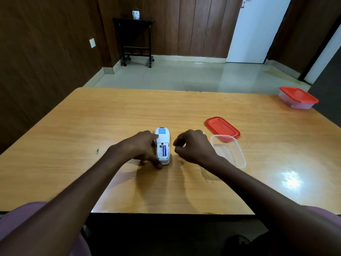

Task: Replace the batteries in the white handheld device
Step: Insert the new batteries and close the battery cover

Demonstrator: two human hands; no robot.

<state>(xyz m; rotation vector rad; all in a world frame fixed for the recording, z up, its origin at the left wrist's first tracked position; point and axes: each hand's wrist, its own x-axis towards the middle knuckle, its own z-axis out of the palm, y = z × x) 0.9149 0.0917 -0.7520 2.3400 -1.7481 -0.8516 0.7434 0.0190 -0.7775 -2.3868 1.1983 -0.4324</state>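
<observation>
The white handheld device (162,145) lies face down near the middle of the wooden table (92,126). Its battery compartment is uncovered and one purple battery (164,150) sits in the right slot; the left slot looks empty. My left hand (142,146) holds the device from its left side, thumb at the near corner and fingers along the far edge. Just right of the device hovers my right hand (193,146), fingers curled with thumb and forefinger close together. I cannot see anything between them. A small white bit (203,133) shows behind the knuckles.
A clear plastic box (238,154) stands open right of my right hand, with its red lid (222,128) lying just beyond it. A second box with a red lid (298,97) sits at the far right corner. The table's near edge is close to my body.
</observation>
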